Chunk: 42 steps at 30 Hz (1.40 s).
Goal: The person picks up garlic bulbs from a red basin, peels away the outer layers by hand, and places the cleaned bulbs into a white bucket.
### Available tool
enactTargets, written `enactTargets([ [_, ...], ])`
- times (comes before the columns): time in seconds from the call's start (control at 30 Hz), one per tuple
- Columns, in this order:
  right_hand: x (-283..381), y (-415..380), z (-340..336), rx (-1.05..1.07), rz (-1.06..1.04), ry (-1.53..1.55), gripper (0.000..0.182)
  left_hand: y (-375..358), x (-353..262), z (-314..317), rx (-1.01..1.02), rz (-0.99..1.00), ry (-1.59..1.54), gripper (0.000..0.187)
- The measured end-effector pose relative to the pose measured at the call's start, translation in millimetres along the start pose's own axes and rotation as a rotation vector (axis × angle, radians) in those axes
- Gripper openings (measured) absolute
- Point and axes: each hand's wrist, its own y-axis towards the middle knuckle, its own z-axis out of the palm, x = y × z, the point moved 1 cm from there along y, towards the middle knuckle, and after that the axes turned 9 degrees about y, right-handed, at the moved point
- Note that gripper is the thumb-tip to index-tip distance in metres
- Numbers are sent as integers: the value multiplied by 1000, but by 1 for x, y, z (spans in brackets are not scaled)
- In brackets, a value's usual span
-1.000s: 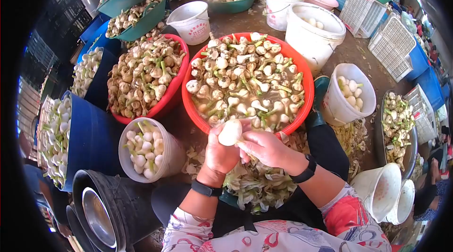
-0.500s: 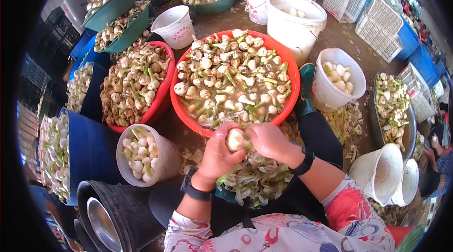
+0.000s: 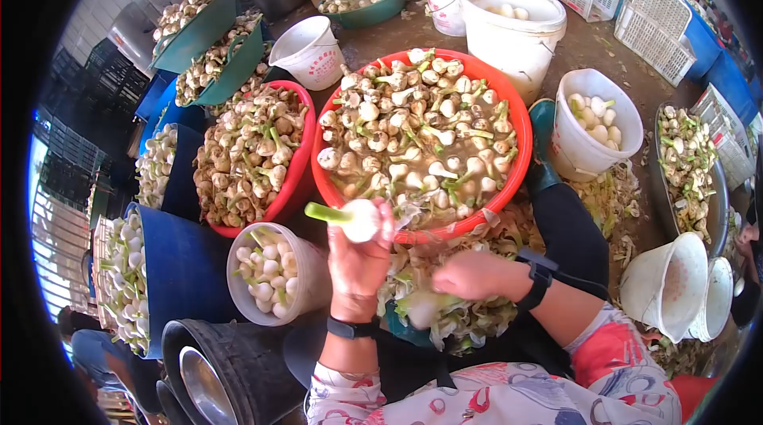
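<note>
My left hand [image 3: 359,262] grips a smooth white garlic bulb [image 3: 362,221] whose short green stem [image 3: 324,213] points left. It is held up just in front of the red tub [image 3: 520,174], where many muddy bulbs sit in brown water. My right hand [image 3: 469,275] is lower and to the right, fingers closed, above the heap of peeled skins [image 3: 477,322] between my legs. A pale, motion-smeared strip of garlic skin [image 3: 421,308] trails from its fingers. Left of my left hand stands a white bucket [image 3: 312,282] of clean bulbs.
A second red tub [image 3: 302,166] heaped with unpeeled garlic is at the left, beside a blue barrel [image 3: 187,266] of bulbs. White buckets [image 3: 612,107] stand to the right and behind. A black bucket [image 3: 262,357] is near my left knee. Part of another person shows at the lower left.
My hands have parted: the left lifted the bulb up and leftward, the right dropped toward the skins. The bulb now looks clean and white. The whole view has shifted slightly.
</note>
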Motion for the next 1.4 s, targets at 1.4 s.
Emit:
enactTargets([
  [1.4, -7, 59, -38, -735, 106, 70, 25, -5, 48, 1, -144, -452, 173, 44],
])
